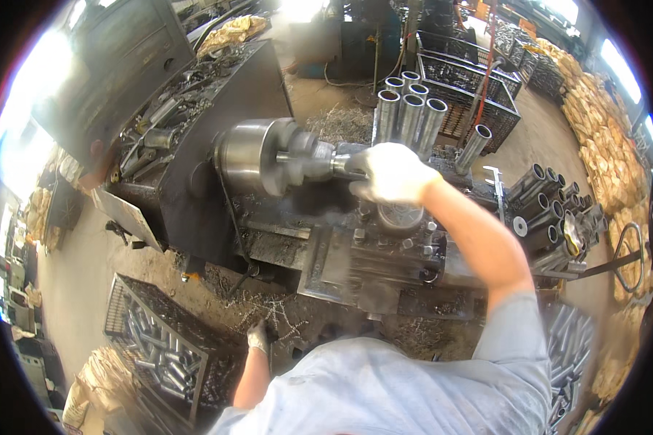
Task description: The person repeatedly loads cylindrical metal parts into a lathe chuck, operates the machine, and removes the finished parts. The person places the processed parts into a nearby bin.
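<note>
A lathe chuck (257, 156) with stepped jaws stands left of centre, its jaws smeared as if turning. A short shiny metal tube (340, 165) sticks out of the jaws to the right. My right hand (395, 174), in a white glove, reaches across the machine with its fingers closed around the tube's free end. Below the hand is the bolted tool post (392, 250) on its carriage. My left hand (258, 336), also gloved, hangs low in front of the lathe near curled metal chips (279, 319); its fingers are too small and blurred to make out.
Several upright steel tubes (410, 112) stand behind the carriage, and more tubes (551, 203) cluster at right beside a caliper (495, 188). A metal crate (199, 377) of cut tubes sits lower left. Tools lie on the headstock (247, 80). Wire baskets (471, 87) stand behind.
</note>
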Demonstrator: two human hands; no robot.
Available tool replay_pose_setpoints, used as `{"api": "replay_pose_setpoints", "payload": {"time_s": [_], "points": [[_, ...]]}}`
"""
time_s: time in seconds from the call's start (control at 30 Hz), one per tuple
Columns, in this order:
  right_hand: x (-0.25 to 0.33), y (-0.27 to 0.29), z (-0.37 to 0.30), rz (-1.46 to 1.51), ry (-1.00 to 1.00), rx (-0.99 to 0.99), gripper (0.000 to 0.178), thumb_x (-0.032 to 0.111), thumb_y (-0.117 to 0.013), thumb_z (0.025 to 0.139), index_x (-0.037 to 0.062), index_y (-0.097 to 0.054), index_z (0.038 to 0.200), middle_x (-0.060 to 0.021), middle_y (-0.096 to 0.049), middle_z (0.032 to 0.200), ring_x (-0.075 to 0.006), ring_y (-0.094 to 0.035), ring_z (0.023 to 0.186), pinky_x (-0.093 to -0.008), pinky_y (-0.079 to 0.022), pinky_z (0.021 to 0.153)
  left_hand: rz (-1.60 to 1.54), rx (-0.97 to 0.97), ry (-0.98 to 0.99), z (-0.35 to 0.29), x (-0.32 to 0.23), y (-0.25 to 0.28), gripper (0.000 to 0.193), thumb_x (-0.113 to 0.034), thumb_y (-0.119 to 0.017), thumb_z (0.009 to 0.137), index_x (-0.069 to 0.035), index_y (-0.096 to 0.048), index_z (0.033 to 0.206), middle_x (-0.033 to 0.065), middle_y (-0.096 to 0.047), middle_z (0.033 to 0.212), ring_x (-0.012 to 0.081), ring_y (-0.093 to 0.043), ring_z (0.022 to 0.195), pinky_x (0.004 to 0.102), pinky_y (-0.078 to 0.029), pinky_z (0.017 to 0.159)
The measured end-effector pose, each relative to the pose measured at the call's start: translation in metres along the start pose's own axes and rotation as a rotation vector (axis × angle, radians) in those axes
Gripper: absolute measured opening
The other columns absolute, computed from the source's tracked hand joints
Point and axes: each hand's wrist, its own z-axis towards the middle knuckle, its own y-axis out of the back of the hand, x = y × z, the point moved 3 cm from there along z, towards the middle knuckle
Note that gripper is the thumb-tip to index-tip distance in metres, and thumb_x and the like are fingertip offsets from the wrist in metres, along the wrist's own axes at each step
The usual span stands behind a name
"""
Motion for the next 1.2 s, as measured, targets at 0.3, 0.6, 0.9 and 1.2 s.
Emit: {"api": "replay_pose_setpoints", "payload": {"time_s": [0.3, 0.6, 0.9, 1.2], "points": [[0.002, -0.076, 0.098, -0.305, 0.279, 0.622, 0.023, 0.023, -0.075, 0.079, 0.0059, -0.083, 0.092, -0.0196, -0.079, 0.094, -0.0378, -0.076, 0.085, -0.0469, -0.060, 0.077, 1.368, 0.160, -0.315, -0.033, 0.106, 0.094, 0.031, -0.028, -0.072, 0.091, -0.008, -0.075, 0.115, 0.0201, -0.077, 0.102, 0.0350, -0.074, 0.093, 0.0483, -0.057, 0.088], [-0.066, -0.005, 0.123, -0.257, -0.340, 0.378, 0.023, 0.023, -0.072, 0.086, 0.0047, -0.084, 0.094, -0.0240, -0.079, 0.099, -0.0389, -0.078, 0.089, -0.0480, -0.062, 0.080, 1.540, 0.224, -0.431, -0.012, 0.095, 0.099, 0.041, -0.038, -0.070, 0.096, -0.003, -0.075, 0.116, 0.0235, -0.078, 0.106, 0.0395, -0.075, 0.103, 0.0482, -0.058, 0.090], [-0.128, -0.109, 0.096, 0.471, -0.044, 0.334, 0.029, 0.023, -0.080, 0.078, 0.0069, -0.082, 0.102, -0.0111, -0.079, 0.089, -0.0293, -0.074, 0.077, -0.0403, -0.060, 0.075, 0.407, 0.135, 0.078, 0.007, 0.022, 0.018, 0.030, -0.030, -0.065, 0.104, 0.000, -0.070, 0.107, 0.0092, -0.069, 0.077, 0.0223, -0.067, 0.060, 0.0375, -0.053, 0.053], [-0.120, -0.108, 0.092, 1.025, -0.515, 0.518, 0.024, 0.021, -0.074, 0.090, 0.0038, -0.082, 0.104, -0.0112, -0.079, 0.090, -0.0183, -0.076, 0.076, -0.0352, -0.062, 0.071, 0.424, 0.130, 0.236, 0.002, 0.046, 0.040, 0.031, -0.031, -0.068, 0.098, -0.002, -0.072, 0.107, 0.0126, -0.072, 0.078, 0.0242, -0.071, 0.065, 0.0386, -0.054, 0.056]]}}
